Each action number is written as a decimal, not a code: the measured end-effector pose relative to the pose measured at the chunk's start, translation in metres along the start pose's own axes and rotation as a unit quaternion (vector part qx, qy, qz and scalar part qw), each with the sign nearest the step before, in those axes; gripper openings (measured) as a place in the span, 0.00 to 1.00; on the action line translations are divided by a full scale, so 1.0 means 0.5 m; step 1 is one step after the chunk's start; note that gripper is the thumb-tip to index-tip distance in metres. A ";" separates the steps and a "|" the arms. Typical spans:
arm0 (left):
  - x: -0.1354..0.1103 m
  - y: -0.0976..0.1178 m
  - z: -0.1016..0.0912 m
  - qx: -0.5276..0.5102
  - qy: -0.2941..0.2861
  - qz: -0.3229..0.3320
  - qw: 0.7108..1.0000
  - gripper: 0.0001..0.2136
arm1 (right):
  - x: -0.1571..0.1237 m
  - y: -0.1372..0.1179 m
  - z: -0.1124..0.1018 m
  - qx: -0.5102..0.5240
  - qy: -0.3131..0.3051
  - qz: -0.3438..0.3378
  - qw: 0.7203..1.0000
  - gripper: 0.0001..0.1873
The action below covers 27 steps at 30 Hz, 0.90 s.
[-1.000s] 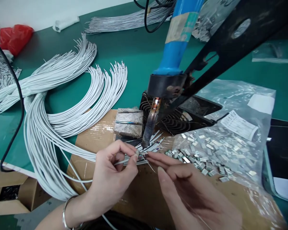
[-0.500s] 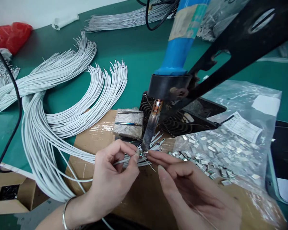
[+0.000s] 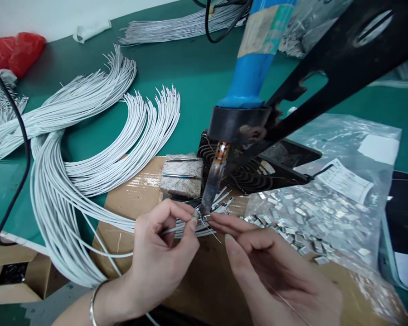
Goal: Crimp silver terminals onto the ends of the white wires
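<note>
My left hand (image 3: pixel 159 253) pinches a bundle of white insulated wires (image 3: pixel 88 181) between thumb and fingers, close to their stripped ends (image 3: pixel 207 222). The metal tip of a soldering iron (image 3: pixel 212 181) with a blue handle comes down onto those ends. My right hand (image 3: pixel 275 276) reaches in from the other side, its fingertips beside the ends. A thin silver strand, probably solder wire (image 3: pixel 287 305), runs along that hand. Where the strand passes through the fingers is hidden.
A black metal stand (image 3: pixel 326 77) holds the iron above a black fan grille (image 3: pixel 234 170). A clear bag (image 3: pixel 309 213) of small silver pieces lies right, on cardboard (image 3: pixel 129 208) over a green mat (image 3: pixel 190 77). Further white wire bundles, a red bag (image 3: pixel 20 54) and a black cable (image 3: pixel 20 136) lie around.
My hands stay nearly still at the wire ends, and the iron tip stays on them. The whole view has drifted slightly, so the bag sits a little further right.
</note>
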<state>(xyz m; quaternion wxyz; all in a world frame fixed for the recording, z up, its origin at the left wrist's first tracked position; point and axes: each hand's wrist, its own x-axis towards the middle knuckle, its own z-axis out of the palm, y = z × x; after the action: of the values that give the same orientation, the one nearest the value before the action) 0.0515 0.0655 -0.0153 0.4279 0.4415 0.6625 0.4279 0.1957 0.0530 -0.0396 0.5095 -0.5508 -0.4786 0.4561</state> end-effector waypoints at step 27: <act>0.009 0.006 -0.001 -0.003 0.017 0.021 1.000 0.05 | 0.012 -0.011 0.007 0.037 0.004 0.010 0.999 0.13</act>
<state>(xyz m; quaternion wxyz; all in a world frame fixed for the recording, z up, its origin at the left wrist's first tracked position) 0.0507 0.0705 -0.0131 0.4090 0.4466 0.6591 0.4459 0.1926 0.0596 -0.0344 0.5267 -0.5380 -0.4543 0.4763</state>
